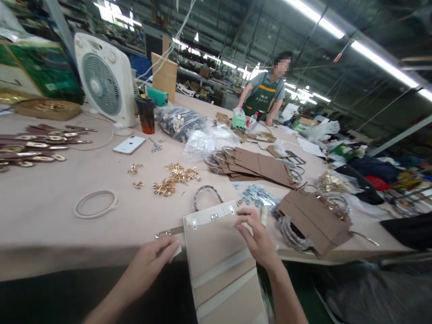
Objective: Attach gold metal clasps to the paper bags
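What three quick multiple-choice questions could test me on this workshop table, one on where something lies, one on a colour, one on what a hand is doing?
1. Where does the white smartphone lie?
A. on the table in front of the white box fan
B. on the brown cardboard stack
C. in the person's left hand

2. What colour are the small metal clasps heaped mid-table?
A. black
B. gold
C. red

3. What is the right hand doing?
A. hanging free off the table
B. holding the dark tumbler
C. resting on the top edge of the beige panel with small metal fittings

Answers: 1 A, the phone lies flat on the pale table just before the fan's base. 2 B, the heap shines gold. 3 C, its fingers touch the panel's upper right corner, while the left hand presses at the panel's left edge.
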Tool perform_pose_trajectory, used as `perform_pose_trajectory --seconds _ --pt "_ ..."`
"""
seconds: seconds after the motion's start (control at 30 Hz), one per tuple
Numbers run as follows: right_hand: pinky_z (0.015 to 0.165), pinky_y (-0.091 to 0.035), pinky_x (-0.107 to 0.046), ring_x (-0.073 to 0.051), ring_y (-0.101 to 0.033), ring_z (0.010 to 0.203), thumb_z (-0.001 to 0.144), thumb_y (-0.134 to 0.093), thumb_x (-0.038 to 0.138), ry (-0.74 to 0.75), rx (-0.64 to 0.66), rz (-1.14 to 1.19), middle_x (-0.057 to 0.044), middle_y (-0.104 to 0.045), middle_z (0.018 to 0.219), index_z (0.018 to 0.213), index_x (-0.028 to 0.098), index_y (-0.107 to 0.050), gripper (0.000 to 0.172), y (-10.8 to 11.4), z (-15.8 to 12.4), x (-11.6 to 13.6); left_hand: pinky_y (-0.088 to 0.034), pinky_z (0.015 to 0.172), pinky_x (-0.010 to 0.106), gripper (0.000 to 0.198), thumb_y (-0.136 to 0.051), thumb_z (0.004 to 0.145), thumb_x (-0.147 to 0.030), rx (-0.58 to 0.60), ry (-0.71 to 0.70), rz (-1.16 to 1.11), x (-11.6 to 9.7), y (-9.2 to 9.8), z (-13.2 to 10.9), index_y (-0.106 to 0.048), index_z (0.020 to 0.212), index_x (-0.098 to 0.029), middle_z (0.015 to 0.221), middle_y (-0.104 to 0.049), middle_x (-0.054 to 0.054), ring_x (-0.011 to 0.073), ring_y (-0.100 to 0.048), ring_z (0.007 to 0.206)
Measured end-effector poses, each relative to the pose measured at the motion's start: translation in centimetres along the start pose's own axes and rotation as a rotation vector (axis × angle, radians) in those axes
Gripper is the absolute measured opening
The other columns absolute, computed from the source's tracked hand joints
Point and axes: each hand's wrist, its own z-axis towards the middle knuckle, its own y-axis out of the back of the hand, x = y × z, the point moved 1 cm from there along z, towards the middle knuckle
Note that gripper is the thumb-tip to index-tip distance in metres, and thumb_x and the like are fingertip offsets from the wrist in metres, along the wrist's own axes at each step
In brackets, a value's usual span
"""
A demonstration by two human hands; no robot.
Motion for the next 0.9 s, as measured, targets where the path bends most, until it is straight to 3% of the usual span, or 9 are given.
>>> perform_pose_trajectory --seconds 0.13,0.4,0.77,0.9 --pt "0.114 -0.039 -0.044 -0.022 -0.055 0.125 0.104 -0.052 0.03 -0.022 0.126 -0.029 -0.01 -0.058 0.126 0.1 0.022 -0.065 0.015 2.1 4.0 -3.4 -0.04 0.07 0.026 0.044 -0.051 0.095 -0.057 -0.047 0.0 -0.014 0.4 -0.6 1.2 -0.067 0.081 -0.019 0.076 -0.058 0.0 0.0182 -0.052 0.076" --pt "0.113 -0.04 -0.042 -0.021 -0.057 0.122 0.104 -0.053 0.031 -0.021 0.401 -0.027 -0.01 -0.063 0.125 0.094 0.019 -0.068 0.021 1.6 7.8 -6.6 -0.032 0.059 0.024 0.046 -0.054 0.092 -0.06 -0.092 0.069 -0.114 1.4 -0.6 2.2 -0.062 0.074 -0.017 0.064 -0.046 -0.003 0.0141 -0.041 0.063" --pt "0.111 -0.041 -0.038 -0.019 -0.059 0.118 0.103 -0.054 0.026 -0.002 0.463 -0.008 -0.01 -0.064 0.121 0.093 0.018 -0.069 0.019 1.2 8.8 -7.7 -0.03 0.058 0.024 0.053 -0.053 0.092 -0.065 -0.074 0.087 -0.102 1.8 -0.6 2.4 -0.064 0.075 -0.017 0.063 -0.044 -0.003 0.0135 -0.038 0.062" --pt "0.105 -0.045 -0.038 -0.019 -0.06 0.113 0.097 -0.064 0.029 -0.017 0.471 0.006 -0.01 -0.064 0.123 0.099 0.018 -0.07 0.013 1.1 8.9 -8.3 -0.031 0.058 0.023 0.054 -0.053 0.091 -0.068 -0.074 0.088 -0.104 2.1 -0.7 2.5 -0.062 0.074 -0.018 0.063 -0.045 -0.003 0.0136 -0.038 0.062"
